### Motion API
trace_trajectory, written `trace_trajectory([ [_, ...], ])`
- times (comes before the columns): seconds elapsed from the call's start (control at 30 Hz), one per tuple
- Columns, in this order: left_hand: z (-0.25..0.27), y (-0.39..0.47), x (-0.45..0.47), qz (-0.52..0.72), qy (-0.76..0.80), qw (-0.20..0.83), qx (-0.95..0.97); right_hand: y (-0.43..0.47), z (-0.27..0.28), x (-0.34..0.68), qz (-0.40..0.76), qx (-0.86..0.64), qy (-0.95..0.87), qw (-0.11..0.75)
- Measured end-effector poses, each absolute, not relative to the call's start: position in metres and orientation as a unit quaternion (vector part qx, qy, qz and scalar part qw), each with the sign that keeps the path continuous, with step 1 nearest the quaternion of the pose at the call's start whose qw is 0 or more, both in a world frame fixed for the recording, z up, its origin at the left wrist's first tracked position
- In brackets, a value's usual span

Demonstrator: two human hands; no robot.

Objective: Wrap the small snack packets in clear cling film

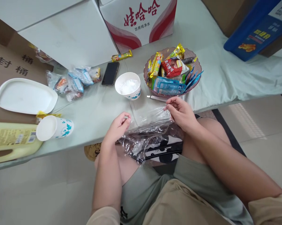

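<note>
A clear plastic bag (152, 120) is stretched between my two hands over the table's front edge, its lower part hanging crumpled above my lap. My left hand (119, 126) pinches one side of it, fingers curled. On the other side, my right hand (181, 113) grips the bag's edge between thumb and fingers. Just beyond the bag stands a paper cup (128, 86) with crumpled clear plastic inside. A thin white-handled tool (156, 98) lies near my right hand, partly hidden by it. Behind that sits a scalloped bowl (198, 67) heaped with wrapped snacks.
A phone (110, 73), wrapped snacks (76, 82) and a yellow snack bar (122, 56) lie farther back. At left are a white tray (26, 95), a tipped paper cup (55, 127) and a yellow jug (12, 140). Boxes (141, 23) and a blue container (253, 34) stand behind.
</note>
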State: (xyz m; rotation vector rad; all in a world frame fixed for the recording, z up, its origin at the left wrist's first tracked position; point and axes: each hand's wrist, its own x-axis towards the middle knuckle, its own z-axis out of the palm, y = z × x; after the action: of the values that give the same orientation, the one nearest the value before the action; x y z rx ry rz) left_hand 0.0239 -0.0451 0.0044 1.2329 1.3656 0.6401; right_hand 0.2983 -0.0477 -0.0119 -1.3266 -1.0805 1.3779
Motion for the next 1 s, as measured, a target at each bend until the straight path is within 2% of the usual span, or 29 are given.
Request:
trace_trajectory([
  [0.13, 0.01, -0.044, 0.022, 0.341, 0.567, 0.577, 0.478, -0.052, -0.01, 0.299, 0.598, -0.485, -0.42, 0.48],
  [0.23, 0.013, -0.043, 0.021, 0.43, 0.559, 0.564, 0.43, -0.056, -0.008, 0.3, 0.633, -0.448, -0.456, 0.437],
  [0.43, 0.017, -0.038, 0.017, 0.539, 0.582, 0.492, 0.36, -0.056, -0.006, 0.297, 0.611, -0.525, -0.459, 0.375],
  [0.67, 0.017, -0.034, 0.006, 0.574, 0.605, 0.448, 0.322, -0.058, 0.001, 0.299, 0.561, -0.561, -0.454, 0.405],
  [0.8, 0.017, -0.034, 0.004, 0.548, 0.609, 0.476, 0.319, -0.063, -0.003, 0.304, 0.614, -0.524, -0.497, 0.318],
  [0.9, 0.018, -0.036, 0.007, 0.518, 0.595, 0.51, 0.342, -0.063, -0.011, 0.304, 0.573, -0.516, -0.543, 0.334],
  [1.0, 0.02, -0.039, 0.011, 0.481, 0.582, 0.543, 0.368, -0.062, -0.018, 0.3, 0.589, -0.472, -0.547, 0.364],
])
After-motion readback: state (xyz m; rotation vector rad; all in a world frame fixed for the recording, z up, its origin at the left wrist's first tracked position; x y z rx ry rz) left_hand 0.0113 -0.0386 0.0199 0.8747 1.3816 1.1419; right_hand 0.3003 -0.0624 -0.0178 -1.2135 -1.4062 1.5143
